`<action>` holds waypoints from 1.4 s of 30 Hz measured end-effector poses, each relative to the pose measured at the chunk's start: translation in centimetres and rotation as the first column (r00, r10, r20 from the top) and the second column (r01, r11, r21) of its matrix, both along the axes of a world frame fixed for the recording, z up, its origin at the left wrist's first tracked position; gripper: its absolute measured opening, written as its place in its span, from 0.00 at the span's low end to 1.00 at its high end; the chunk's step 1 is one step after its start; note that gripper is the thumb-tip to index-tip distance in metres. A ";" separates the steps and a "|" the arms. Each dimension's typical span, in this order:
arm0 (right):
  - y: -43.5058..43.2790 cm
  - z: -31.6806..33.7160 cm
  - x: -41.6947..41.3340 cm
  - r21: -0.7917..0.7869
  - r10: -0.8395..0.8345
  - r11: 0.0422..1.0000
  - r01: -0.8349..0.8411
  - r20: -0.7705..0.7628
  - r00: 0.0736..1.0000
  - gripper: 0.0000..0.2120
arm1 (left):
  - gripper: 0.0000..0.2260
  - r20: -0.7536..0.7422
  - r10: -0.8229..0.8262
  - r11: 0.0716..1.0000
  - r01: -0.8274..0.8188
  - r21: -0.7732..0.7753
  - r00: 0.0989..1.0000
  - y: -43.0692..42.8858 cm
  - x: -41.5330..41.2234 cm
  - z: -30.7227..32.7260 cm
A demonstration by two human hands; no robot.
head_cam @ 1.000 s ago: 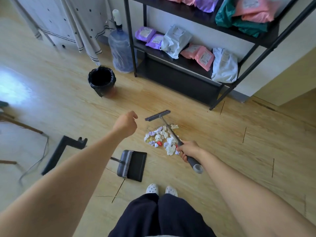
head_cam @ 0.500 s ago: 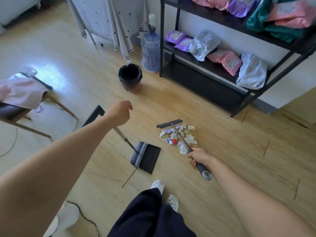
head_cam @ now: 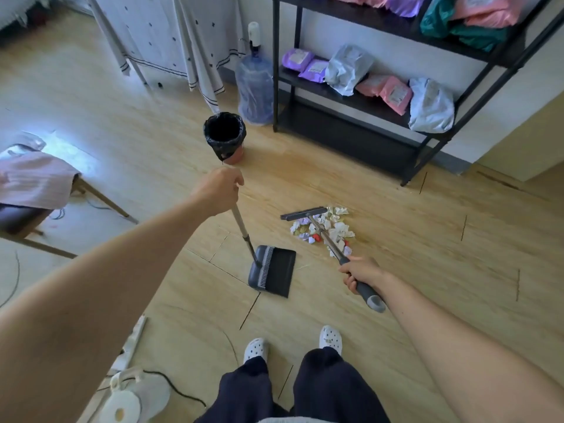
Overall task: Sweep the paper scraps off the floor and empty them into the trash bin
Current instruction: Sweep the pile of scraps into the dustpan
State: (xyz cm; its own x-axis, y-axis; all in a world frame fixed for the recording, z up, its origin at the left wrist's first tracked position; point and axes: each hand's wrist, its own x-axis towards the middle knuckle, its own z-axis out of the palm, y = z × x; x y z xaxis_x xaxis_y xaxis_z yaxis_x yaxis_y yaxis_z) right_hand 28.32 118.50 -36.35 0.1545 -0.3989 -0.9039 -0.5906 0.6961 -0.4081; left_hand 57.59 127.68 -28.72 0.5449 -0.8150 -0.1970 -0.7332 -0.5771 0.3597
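A heap of crumpled paper scraps [head_cam: 328, 228], white, purple and red, lies on the wooden floor. My right hand [head_cam: 360, 273] grips the grey handle of a broom [head_cam: 324, 234] whose flat black head rests at the far left edge of the heap. My left hand [head_cam: 220, 190] grips the top of a long-handled black dustpan [head_cam: 272, 271], which stands on the floor left of the scraps, its mouth facing right. A small trash bin [head_cam: 225, 137] with a black liner stands farther back, beyond my left hand.
A black metal shelf rack [head_cam: 360, 99] with bagged packages stands at the back right, a water jug [head_cam: 255, 87] beside it. A stool with pink cloth [head_cam: 33, 181] is at the left. Cables and a white fan base [head_cam: 128, 401] lie near my feet [head_cam: 293, 343].
My left hand closed on the dustpan handle and raised it upright. The pan now stands closer to the scraps. My right hand kept its hold on the broom.
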 end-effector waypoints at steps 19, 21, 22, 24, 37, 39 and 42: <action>7.9 0.6 -1.0 -0.023 -0.009 1.000 0.005 -0.175 0.985 0.17 | 0.26 -0.275 0.197 0.978 -0.210 -0.017 0.941 2.7 2.5 -2.4; 8.1 0.8 -1.3 -0.030 0.010 0.999 -0.016 -0.189 0.982 0.18 | 0.21 -0.308 0.290 0.945 -0.321 -0.054 0.906 3.5 2.2 -2.3; 8.2 0.8 -1.4 -0.030 0.015 0.999 -0.022 -0.192 0.981 0.18 | 0.18 -0.310 0.341 0.919 -0.384 -0.087 0.888 4.0 2.1 -2.3; 8.4 0.9 -1.7 -0.027 0.024 0.999 -0.029 -0.186 0.982 0.18 | 0.15 -0.286 0.402 0.878 -0.455 -0.148 0.870 4.8 2.1 -1.9; 11.2 0.8 -1.8 0.024 0.031 0.999 -0.027 -0.183 0.983 0.19 | 0.12 -0.203 0.464 0.846 -0.499 -0.188 0.862 9.1 4.8 0.8; 12.1 0.8 -1.8 0.040 0.011 0.999 -0.004 -0.166 0.986 0.19 | 0.13 -0.204 0.468 0.843 -0.503 -0.189 0.860 9.6 5.6 1.0; 12.7 1.0 -2.3 0.042 0.079 0.997 -0.072 -0.195 0.978 0.20 | 0.14 -0.194 0.497 0.830 -0.528 -0.177 0.846 9.9 6.9 1.4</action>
